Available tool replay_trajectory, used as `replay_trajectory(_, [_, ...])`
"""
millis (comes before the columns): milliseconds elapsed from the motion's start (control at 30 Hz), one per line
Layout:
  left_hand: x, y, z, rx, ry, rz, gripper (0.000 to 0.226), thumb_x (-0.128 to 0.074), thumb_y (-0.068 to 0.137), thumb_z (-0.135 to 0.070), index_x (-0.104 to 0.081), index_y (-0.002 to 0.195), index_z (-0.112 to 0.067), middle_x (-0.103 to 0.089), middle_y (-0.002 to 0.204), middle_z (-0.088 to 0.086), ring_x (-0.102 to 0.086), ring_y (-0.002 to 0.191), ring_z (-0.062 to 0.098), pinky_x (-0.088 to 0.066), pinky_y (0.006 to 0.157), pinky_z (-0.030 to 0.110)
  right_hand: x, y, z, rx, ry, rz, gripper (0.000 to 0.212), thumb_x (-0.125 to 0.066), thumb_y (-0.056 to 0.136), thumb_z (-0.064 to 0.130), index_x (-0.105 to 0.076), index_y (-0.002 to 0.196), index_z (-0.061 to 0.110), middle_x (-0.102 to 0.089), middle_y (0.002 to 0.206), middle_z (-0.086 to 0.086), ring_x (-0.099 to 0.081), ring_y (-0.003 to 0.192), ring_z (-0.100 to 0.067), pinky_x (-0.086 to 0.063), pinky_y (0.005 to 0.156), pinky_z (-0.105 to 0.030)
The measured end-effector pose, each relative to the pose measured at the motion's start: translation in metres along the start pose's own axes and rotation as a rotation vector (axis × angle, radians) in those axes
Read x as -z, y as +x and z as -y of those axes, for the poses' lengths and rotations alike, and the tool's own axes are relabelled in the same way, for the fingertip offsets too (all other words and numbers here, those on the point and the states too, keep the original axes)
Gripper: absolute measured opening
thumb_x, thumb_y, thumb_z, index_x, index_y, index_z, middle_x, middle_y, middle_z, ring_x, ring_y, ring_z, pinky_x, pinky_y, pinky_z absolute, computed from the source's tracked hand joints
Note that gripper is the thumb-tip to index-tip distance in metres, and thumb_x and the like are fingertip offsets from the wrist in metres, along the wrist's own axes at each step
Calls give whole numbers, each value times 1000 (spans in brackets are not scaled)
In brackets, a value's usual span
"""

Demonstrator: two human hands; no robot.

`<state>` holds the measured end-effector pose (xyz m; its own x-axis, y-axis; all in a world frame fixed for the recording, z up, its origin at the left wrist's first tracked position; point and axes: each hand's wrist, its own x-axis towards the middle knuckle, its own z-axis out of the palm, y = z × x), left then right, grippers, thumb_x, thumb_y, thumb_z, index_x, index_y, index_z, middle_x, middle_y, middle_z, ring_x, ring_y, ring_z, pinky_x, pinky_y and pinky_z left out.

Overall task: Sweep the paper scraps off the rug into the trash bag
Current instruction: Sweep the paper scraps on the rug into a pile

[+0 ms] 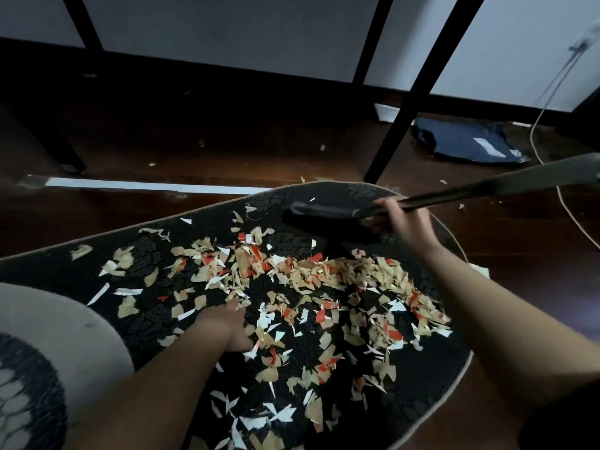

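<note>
A black patterned rug (422, 384) lies on the dark wood floor, strewn with several tan, white and red paper scraps (324, 274). My right hand (404, 222) grips the dark handle of a broom (328, 212), whose black head rests on the rug's far edge, just behind the thickest pile of scraps. My left hand (227, 323) lies flat on the rug among the scraps, fingers straight. A dark blue trash bag (467, 142) lies flat on the floor beyond the rug, at the back right.
Black table legs (399, 115) stand just behind the rug. A white cord (552, 186) trails over the floor at the right. A white strip (146, 186) runs along the floor at the left. A grey patterned cushion or garment (48, 352) fills the lower left corner.
</note>
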<state>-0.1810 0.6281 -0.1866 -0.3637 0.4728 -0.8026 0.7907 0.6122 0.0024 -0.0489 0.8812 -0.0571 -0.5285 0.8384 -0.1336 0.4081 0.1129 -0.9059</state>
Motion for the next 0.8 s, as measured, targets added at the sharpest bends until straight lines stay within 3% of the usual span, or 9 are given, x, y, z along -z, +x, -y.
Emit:
replay_trajectory(133, [0,1,1,8,-1,9,84,-46,91,-56,-4,156,-24,13,161,-5,-14,148,27,-27,117,39,-9,-19,-9,3,-46,140,24,-46,97,8,-66,102,-5,-70,76,-14,-68,61,-16,-56,59,-27])
replay_trajectory(233, [0,0,0,7,5,9,84,-46,91,-56,-4,156,-23,13,161,-4,-13,148,27,-27,117,38,14,-27,-6,-67,-1,205,27,-43,99,11,-67,106,0,-71,85,-18,-71,65,-15,-58,61,-22])
replay_trajectory(367, [0,-1,0,-4,11,3,84,-45,91,-57,-4,156,-23,13,161,-4,-13,148,27,-27,117,39,43,-23,-2,16,-75,153,32,-40,102,17,-69,106,6,-75,87,-16,-73,80,-24,-60,71,-27])
replay_trajectory(467, [0,0,0,3,10,4,84,-45,91,-57,-4,156,-23,13,161,-5,-15,148,26,-29,116,38,42,-14,3,47,-41,66,27,-42,102,16,-68,104,9,-73,86,-14,-72,71,-20,-60,69,-26])
replay_trajectory(600, [0,0,0,-1,1,9,85,-47,90,-55,-4,156,-23,13,161,-4,-14,148,27,-28,116,39,23,-9,-3,110,-128,22,23,-41,100,6,-62,107,-1,-68,82,-12,-67,60,-5,-56,60,-19])
replay_trajectory(733, [1,-1,2,-3,-1,14,84,-47,91,-54,-3,156,-23,14,161,-5,-11,149,27,-26,117,40,21,-18,-22,66,-186,110,25,-44,100,10,-66,107,1,-72,87,-16,-71,77,-23,-59,71,-34])
replay_trajectory(800, [1,-1,1,-2,8,17,84,-47,91,-54,-3,156,-23,14,161,-5,-11,148,27,-28,116,39,31,-24,-20,43,-182,179,25,-42,101,13,-67,104,9,-72,91,-14,-72,79,-18,-60,68,-27])
